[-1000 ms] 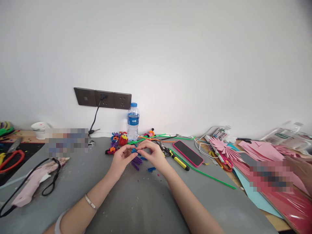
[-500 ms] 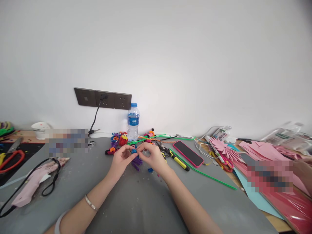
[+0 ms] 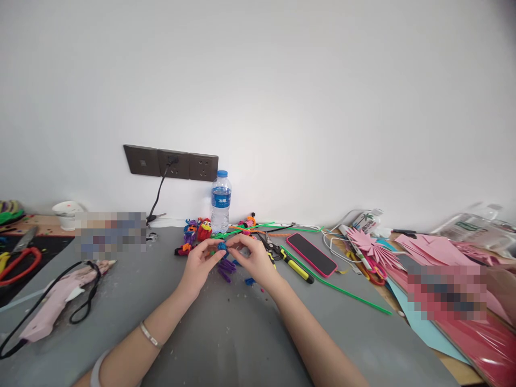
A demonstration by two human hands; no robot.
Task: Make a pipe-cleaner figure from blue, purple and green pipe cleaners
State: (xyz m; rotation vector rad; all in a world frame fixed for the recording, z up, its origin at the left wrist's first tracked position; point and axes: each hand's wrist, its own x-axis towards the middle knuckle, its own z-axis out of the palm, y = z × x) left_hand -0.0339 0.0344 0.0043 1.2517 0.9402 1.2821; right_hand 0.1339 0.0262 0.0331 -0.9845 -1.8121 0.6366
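Note:
Between my fingertips is a small blue fuzzy piece (image 3: 222,246), which looks like a coiled pipe cleaner. My left hand (image 3: 200,264) pinches it from the left, and my right hand (image 3: 252,258) closes on it from the right. Purple pipe cleaner pieces (image 3: 226,270) show just below my fingers. A blue scrap (image 3: 250,281) lies under my right hand. Past my left hand stand small fuzzy figures, a purple and orange one (image 3: 189,232) and a red one (image 3: 203,230). Yellow-handled pliers (image 3: 296,267) rest right of my right hand.
A water bottle (image 3: 221,204) stands by the wall. Rightward lie a phone (image 3: 312,254), a long green pipe cleaner (image 3: 342,292) and pink folded paper (image 3: 370,244). A pink glue gun (image 3: 50,312) and red-handled scissors (image 3: 24,266) lie left. Another person's hand (image 3: 500,285) is at far right.
My fingers have shifted slightly around the blue piece, and more of it and of the purple pieces shows. Both arms stay nearly in place.

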